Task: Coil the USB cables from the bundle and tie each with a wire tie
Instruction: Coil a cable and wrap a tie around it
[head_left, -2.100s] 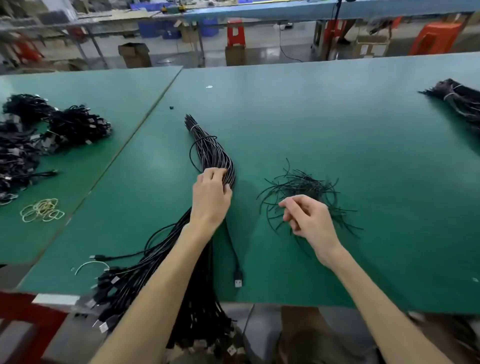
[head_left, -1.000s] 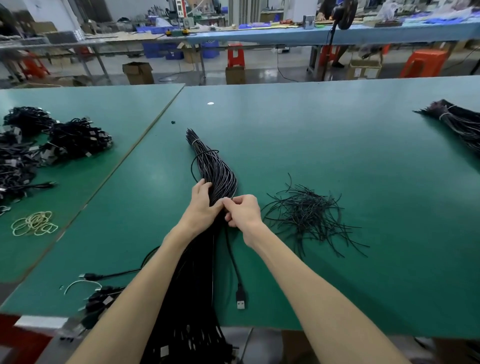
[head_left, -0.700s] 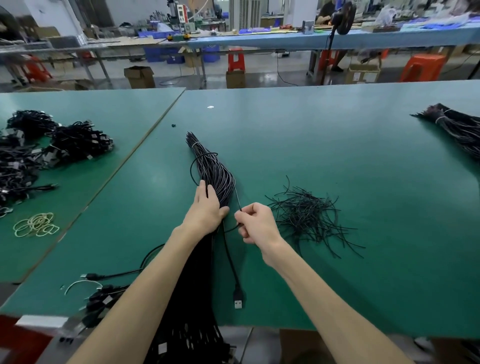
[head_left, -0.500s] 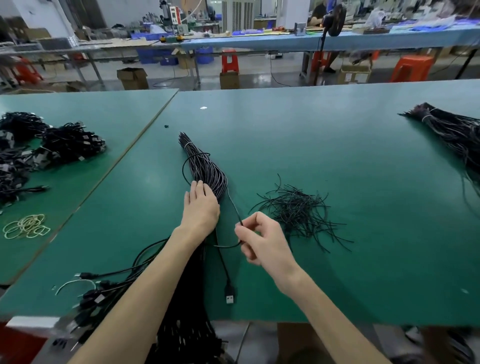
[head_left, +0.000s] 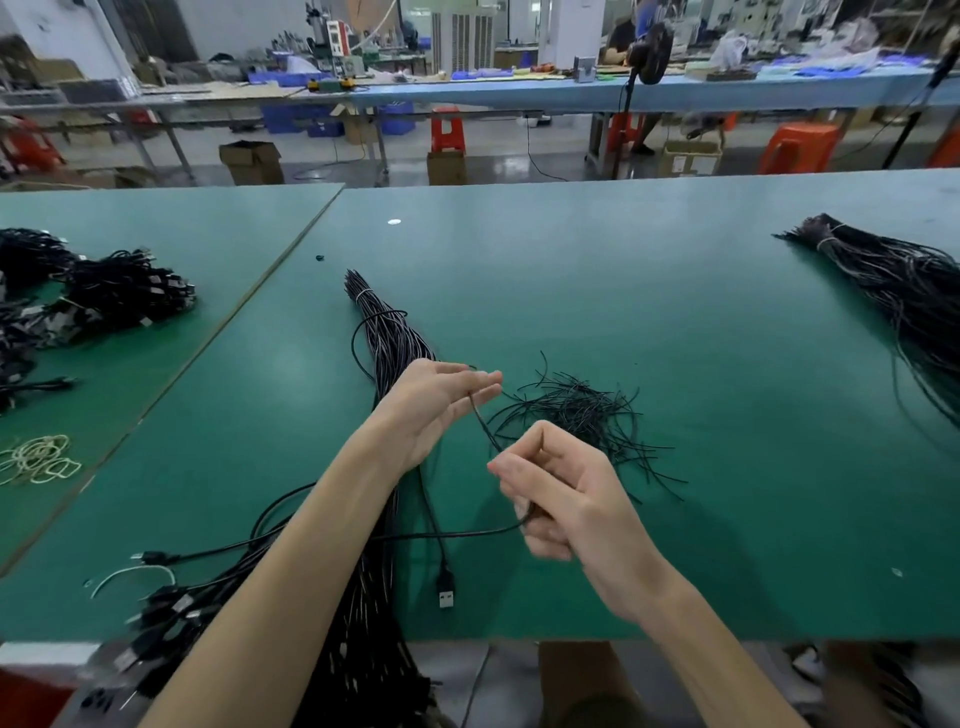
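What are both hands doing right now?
Left hand: fingers almost straight, USB cable reaching them; whether pinched, cannot tell.
Right hand: closed round that same cable.

A: The bundle (head_left: 389, 338) spills over the table's (head_left: 623, 270) near edge. It's blurred there and cut off at the bottom!
B: The left forearm (head_left: 291, 574) covers its middle. And the cable (head_left: 483, 421)?
A: It vanishes inside the right hand's (head_left: 566, 499) curled fingers. At the left hand (head_left: 431, 405) the fingertips are blurred, so the grip is unclear.
B: Second bundle (head_left: 893, 275), toward the far right corner, is cropped.
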